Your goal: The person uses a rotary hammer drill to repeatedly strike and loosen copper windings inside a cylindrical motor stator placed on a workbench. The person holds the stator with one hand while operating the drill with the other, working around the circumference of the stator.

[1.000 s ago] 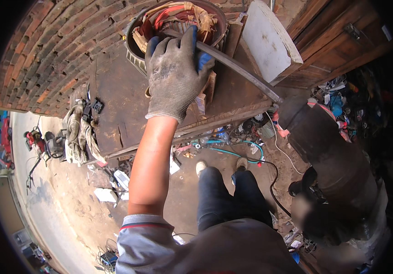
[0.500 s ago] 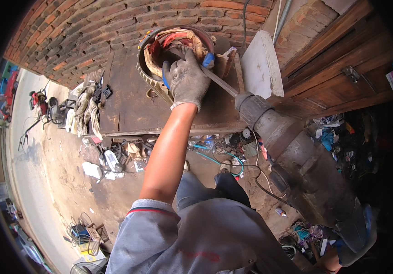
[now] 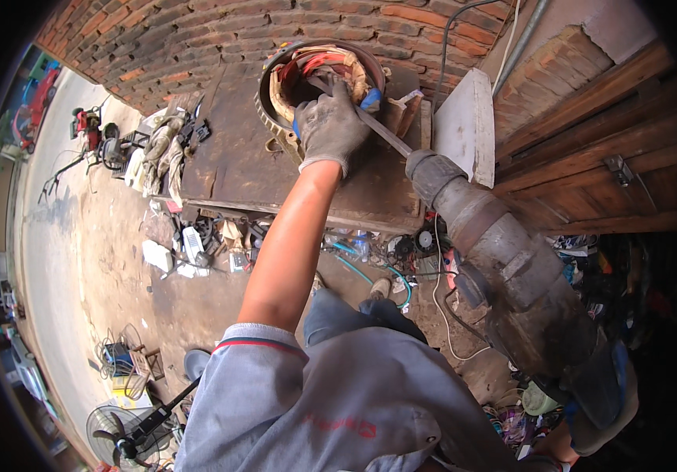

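1. Okay, from my end of the feed: left hand is gloved, grey with blue on the fingers, and it's wrapped on a long metal bit, thumb on one side, fingers on the other.
2. That bit runs out of the front of a big grimy power tool, which slants across the right half of my view, nose up toward the counter.
3. Right hand, also gloved, is way down at the back end of the tool, gripping it there. Pretty dark in that corner, so I can't make out each finger.
4. The round metal housing sits on the counter near the brick wall. Tan strips and red ones line its inside, and the bit's far end reaches into it. Can't tell exactly what the tip touches, my fingers are kinda in the way.
5. Right of the housing a pale slab stands on edge, with a wooden door beyond it.
6. Crumpled pale cloth is at the counter's left end. Down lower left there's a fan, and a teal hose lies on the ground by my feet.
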`<state>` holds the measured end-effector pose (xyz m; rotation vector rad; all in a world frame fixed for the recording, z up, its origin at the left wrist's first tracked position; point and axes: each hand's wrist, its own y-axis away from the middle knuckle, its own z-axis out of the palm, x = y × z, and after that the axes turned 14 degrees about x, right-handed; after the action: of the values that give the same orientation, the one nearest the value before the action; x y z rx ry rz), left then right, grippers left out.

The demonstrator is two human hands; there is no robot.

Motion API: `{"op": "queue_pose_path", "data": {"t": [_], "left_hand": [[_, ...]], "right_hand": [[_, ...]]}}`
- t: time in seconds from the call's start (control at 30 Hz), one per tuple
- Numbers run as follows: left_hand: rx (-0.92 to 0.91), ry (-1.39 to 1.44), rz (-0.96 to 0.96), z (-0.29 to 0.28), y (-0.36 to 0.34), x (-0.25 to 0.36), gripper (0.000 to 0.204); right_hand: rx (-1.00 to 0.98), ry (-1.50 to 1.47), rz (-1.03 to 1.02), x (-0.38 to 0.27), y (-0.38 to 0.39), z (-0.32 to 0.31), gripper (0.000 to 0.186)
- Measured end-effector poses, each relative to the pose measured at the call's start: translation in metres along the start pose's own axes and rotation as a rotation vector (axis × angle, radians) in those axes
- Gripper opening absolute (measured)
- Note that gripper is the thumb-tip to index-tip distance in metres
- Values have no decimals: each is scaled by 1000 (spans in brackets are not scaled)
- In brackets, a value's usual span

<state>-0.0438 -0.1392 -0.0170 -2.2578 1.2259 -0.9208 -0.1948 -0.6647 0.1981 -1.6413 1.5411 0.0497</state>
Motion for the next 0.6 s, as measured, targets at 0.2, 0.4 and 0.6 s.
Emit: {"op": "queue_pose_path", "data": {"t": [0.2,0.4,0.6], "left_hand": [[-101,19,-45,-5,-6,1,62],[-150,13,-51,-1,-9,2,58],[-63,8,-53,5,-2,3,51]], "right_hand": [[29,1,-13,-12,1,6,31],[59,1,-14,-28,-5,15,25],[72,21,-34,-45,-19,34,20]]}}
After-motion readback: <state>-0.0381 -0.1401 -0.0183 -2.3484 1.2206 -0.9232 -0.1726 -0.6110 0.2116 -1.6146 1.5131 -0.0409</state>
